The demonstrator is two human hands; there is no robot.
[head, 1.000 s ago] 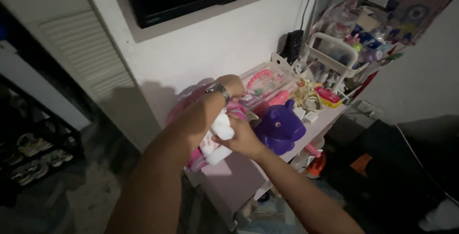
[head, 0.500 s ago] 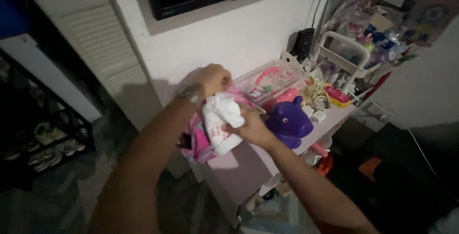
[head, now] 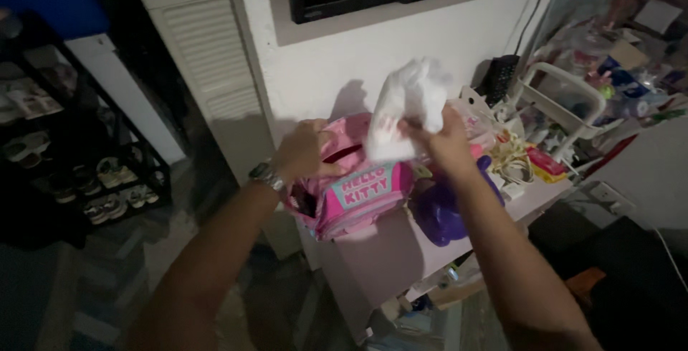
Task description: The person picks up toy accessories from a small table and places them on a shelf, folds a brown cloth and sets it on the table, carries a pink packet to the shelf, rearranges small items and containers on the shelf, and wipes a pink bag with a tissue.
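Gripping one white cloth bundle [head: 407,107], the right hand [head: 448,143] is lifting it above one pink bag [head: 355,197]. The left hand [head: 304,152] is clutching the bag's far-left edge. One purple plush toy [head: 441,211] is sitting just right of the bag, with a white basket [head: 562,103] farther right.

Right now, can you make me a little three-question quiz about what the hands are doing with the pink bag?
1. True or false: the right hand lifts a crumpled white cloth above the pink bag.
2. What does the left hand grip? A) the purple plush toy B) the pink bag's top edge C) the white basket
3. What is worn on the left wrist?

Key: 1 true; 2 B; 3 a metal wristwatch.
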